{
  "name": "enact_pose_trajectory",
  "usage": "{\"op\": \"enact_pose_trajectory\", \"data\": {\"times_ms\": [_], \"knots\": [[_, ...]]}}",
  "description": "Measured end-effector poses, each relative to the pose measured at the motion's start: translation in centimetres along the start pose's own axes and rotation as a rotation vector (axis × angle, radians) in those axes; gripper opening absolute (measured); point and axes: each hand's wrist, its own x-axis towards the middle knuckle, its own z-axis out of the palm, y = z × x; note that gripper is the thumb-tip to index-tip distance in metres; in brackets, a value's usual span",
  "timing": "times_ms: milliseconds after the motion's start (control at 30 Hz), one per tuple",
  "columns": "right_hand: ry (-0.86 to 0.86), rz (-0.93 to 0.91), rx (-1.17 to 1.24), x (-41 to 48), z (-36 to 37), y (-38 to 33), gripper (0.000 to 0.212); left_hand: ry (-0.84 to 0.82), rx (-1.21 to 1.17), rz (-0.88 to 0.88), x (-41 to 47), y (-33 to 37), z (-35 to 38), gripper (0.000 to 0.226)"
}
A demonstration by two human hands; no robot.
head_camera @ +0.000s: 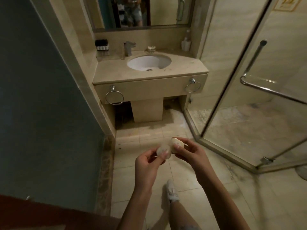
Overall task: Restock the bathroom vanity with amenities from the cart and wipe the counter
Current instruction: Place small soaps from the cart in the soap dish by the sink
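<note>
Pale and round, two small amenity pucks sit just beside each other above the floor tiles (191, 205), each pinched by its own set of fingers. The left hand (147, 165) grips the left puck (162, 151) between thumb and curled fingers (146, 157). The right hand (191, 152) pinches the right puck (177, 143), which sits slightly higher, the same way. Both pucks are well short of the bench (149, 77), held out before its front edge. On the bench, the white basin (149, 63) lies mid-top with the tap (128, 47) behind it. A black tray of small bottles (101, 45) stands at the back left corner and a white bottle (186, 43) at the back right.
</note>
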Motion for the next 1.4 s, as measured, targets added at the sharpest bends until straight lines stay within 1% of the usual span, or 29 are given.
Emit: {"op": "enact_pose_trajectory", "data": {"times_ms": [67,167,433,533,767,900,1100,1233,1400], "knots": [[0.003,-0.007,-0.005,1.3,-0.2,-0.2,0.031,0.023,-0.028,0.008,1.4,0.5,0.6,0.025],[-0.015,-0.013,-0.025,3.8,-0.4,-0.9,0.028,0.046,-0.069,0.018,4.3,1.4,1.5,0.023],[0.015,-0.026,0.004,13.0,-3.1,-3.1,0.03,-0.075,0.004,0.013,12.9,3.7,5.0,0.021],[0.017,-0.042,0.027,16.9,-4.0,-4.4,0.03,-0.09,-0.004,0.008,15.9,4.6,6.9,0.021],[-0.071,-0.017,-0.022,24.4,-6.4,-6.5,0.04,-0.017,-0.058,0.008,23.0,6.6,10.1,0.021],[-0.102,0.001,-0.041,27.9,-7.8,-6.9,0.028,0.017,-0.065,0.009,26.9,7.4,12.1,0.024],[-0.075,-0.037,-0.03,32.8,-8.8,-7.8,0.029,-0.01,0.011,-0.005,30.2,7.2,13.9,0.023],[-0.131,-0.015,-0.046,35.1,-8.7,-7.6,0.03,0.026,0.003,-0.017,31.8,7.4,13.9,0.022],[-0.246,0.055,-0.09,38.2,-7.9,-6.9,0.024,0.111,-0.042,-0.01,35.2,8.0,13.2,0.024]]}}
